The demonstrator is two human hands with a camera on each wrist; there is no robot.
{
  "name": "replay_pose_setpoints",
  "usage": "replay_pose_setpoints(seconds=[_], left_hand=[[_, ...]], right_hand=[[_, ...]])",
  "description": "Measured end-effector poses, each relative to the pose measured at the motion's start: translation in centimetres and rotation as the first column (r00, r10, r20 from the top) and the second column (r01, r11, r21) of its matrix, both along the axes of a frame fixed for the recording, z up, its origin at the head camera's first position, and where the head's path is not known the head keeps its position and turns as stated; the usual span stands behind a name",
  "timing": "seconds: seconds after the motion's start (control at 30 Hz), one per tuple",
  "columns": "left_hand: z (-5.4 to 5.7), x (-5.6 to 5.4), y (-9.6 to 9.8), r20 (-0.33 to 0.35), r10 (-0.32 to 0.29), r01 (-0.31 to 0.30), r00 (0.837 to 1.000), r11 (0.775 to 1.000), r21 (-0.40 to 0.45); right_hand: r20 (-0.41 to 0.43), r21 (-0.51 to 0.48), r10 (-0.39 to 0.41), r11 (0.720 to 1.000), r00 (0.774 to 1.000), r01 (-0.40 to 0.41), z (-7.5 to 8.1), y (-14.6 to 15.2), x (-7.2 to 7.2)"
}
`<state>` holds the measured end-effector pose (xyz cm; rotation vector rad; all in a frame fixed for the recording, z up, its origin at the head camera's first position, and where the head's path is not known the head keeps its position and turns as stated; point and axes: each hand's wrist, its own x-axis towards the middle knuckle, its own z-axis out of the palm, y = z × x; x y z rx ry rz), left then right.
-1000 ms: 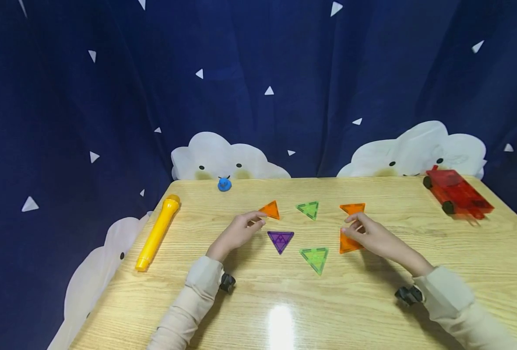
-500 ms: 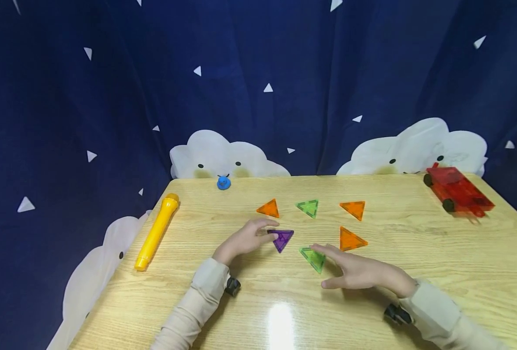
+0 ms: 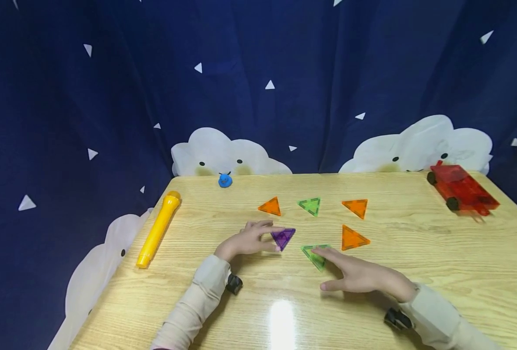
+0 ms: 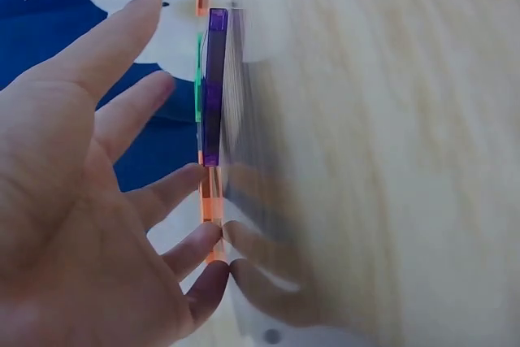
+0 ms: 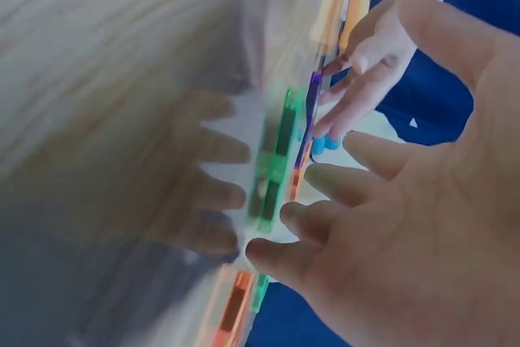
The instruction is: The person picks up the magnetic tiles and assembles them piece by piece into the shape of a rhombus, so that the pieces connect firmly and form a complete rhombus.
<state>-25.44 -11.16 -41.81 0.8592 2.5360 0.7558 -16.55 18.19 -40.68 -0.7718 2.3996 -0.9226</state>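
Several flat translucent triangular magnetic tiles lie apart on the wooden table. My left hand (image 3: 251, 239) reaches over the purple tile (image 3: 284, 237), index finger across its far edge and thumb by its near corner. In the left wrist view that hand's fingers are spread beside the purple tile (image 4: 214, 87), which lies flat. My right hand (image 3: 359, 272) hovers at the near green tile (image 3: 316, 260), its fingers extended over the tile and the thumb held apart, nearer me. The right wrist view shows those fingers straight, with the green tile (image 5: 279, 160) beyond their tips.
Behind lie an orange tile (image 3: 270, 206), a second green tile (image 3: 311, 206) and another orange tile (image 3: 357, 207); a third orange tile (image 3: 353, 238) is at right. A yellow toy microphone (image 3: 158, 230), small blue duck (image 3: 225, 181) and red toy car (image 3: 463, 188) sit near the edges.
My left hand has moved from the left orange tile to the purple one. My right hand has left the two right orange tiles, moved left and nearer me to the green tile, and spread its fingers.
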Motion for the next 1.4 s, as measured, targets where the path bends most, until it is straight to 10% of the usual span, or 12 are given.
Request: replay_pose_setpoints(seconds=[0.67, 1.4], left_hand=[[0.1, 0.5, -0.2, 0.034, -0.006, 0.01, 0.999, 0.993, -0.114], [0.4, 3.4, -0.5, 0.054, -0.003, 0.008, 0.999, 0.996, -0.09]], right_hand=[[0.028, 0.037, -0.041, 0.999, 0.999, 0.04, -0.4, 1.2, -0.4], [0.076, 0.035, -0.011, 0.999, 0.997, 0.008, 0.3, 1.2, 0.8]])
